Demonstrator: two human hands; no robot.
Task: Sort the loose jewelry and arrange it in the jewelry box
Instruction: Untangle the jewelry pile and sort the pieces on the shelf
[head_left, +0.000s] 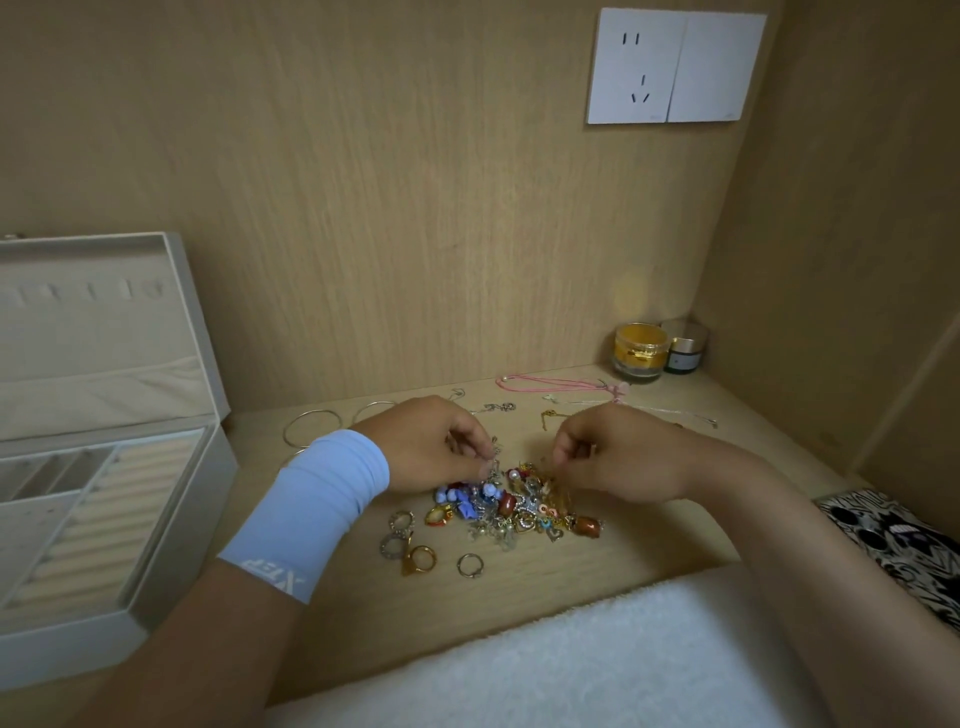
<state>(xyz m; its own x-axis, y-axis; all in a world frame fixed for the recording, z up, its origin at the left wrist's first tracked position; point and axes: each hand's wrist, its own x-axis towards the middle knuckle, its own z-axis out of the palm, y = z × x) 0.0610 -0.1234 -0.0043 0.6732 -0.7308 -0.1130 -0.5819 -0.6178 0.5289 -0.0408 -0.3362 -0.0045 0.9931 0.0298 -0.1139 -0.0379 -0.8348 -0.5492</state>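
A heap of loose jewelry (511, 506) with blue beads, brown stones and gold charms lies on the wooden shelf. Several rings (418, 558) lie in front of it. My left hand (436, 441), with a light blue wristband, pinches a small silver piece (496, 457) at the heap's top left. My right hand (618, 457) has its fingers curled at the heap's top right, pinching something small that I cannot make out. The open beige jewelry box (171, 525) stands at the left, its ring rolls and compartments showing.
Silver bangles (311, 427) lie behind my left wrist. A pink cord necklace (556, 384) and thin chains lie at the back. Two small jars (640, 351) stand in the back right corner. A white towel (571, 649) covers the near edge; a black-and-white patterned pouch (898, 540) lies at right.
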